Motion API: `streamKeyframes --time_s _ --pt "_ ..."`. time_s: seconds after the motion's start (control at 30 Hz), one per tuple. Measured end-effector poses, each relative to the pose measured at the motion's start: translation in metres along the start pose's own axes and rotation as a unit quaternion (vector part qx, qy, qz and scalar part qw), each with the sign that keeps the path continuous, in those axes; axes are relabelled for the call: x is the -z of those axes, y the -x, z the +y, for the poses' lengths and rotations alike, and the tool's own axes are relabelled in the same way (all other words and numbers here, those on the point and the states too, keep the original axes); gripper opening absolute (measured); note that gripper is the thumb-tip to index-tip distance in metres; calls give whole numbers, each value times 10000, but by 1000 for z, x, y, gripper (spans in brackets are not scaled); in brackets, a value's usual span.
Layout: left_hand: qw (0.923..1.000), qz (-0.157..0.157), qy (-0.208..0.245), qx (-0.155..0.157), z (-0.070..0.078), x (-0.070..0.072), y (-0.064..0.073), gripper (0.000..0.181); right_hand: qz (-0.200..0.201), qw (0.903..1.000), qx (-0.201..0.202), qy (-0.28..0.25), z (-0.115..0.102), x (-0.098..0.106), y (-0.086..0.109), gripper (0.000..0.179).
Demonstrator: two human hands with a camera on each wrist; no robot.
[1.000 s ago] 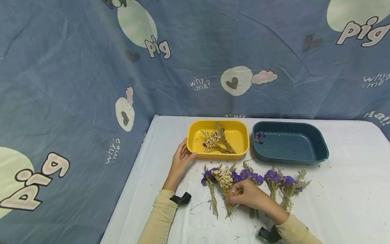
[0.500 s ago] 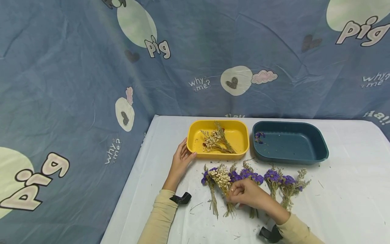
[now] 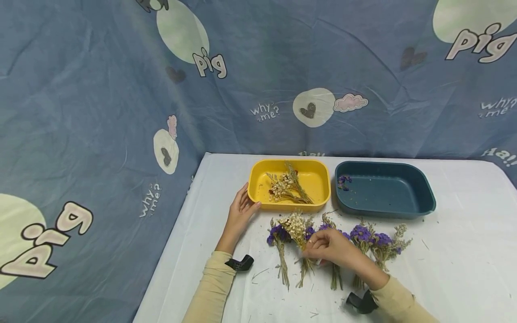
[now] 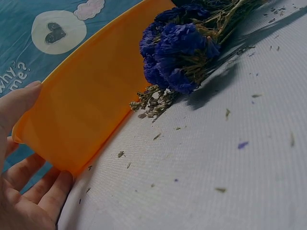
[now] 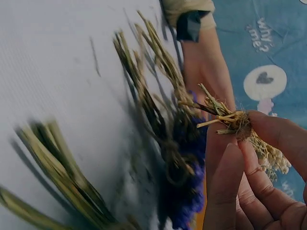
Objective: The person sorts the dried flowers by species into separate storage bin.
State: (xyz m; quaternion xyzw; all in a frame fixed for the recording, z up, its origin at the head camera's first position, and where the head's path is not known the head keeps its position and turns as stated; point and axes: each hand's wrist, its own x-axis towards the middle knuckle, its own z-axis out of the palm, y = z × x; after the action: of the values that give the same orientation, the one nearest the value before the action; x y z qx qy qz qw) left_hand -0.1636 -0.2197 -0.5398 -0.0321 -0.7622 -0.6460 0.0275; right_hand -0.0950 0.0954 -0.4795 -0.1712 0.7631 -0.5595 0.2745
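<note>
My right hand (image 3: 329,246) pinches the tied stems of a dried bouquet of small cream flowers (image 3: 295,226) between thumb and fingers. In the right wrist view its short stem ends (image 5: 220,117) stick out past the fingertips, with the cream heads (image 5: 271,155) beyond. Beside it lies a purple dried bouquet (image 3: 278,235) with its stems toward me. My left hand (image 3: 240,215) holds the near left corner of a yellow tray (image 3: 288,207), thumb on the front wall and fingers around the side. Two small bouquets (image 3: 288,184) with pale and dark red heads lie in that tray.
A dark teal tray (image 3: 385,211) stands right of the yellow one, with purple petals (image 3: 344,181) in its left end. More purple bouquets (image 3: 381,242) lie in a row at the right. Stem bits litter the white tablecloth (image 3: 464,251); a blue printed curtain (image 3: 258,54) hangs behind.
My right hand has moved slightly away from me and rightward, drawing the cream bouquet up closer to the yellow tray. My left hand has stayed at the tray corner.
</note>
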Motion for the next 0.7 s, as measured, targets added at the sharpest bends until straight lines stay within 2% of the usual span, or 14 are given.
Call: streamKeyframes --time_s 0.07,0.1,0.37,0.5,0.7 --pt "10000 2 16 -26 0 0 0 79 54 10000 -19 -6 0 5 -1 22" --pt "10000 -14 50 29 4 0 1 79 89 10000 -7 6 0 8 -2 23" --pt "9999 -43 61 136 2 0 0 80 479 9985 23 271 -9 37 -3 25" --pt "9997 -47 35 245 14 -1 3 80 700 9961 -45 540 -12 50 -5 26" --pt "9997 -59 113 207 31 -2 8 80 847 9930 -86 817 -16 65 -11 24"
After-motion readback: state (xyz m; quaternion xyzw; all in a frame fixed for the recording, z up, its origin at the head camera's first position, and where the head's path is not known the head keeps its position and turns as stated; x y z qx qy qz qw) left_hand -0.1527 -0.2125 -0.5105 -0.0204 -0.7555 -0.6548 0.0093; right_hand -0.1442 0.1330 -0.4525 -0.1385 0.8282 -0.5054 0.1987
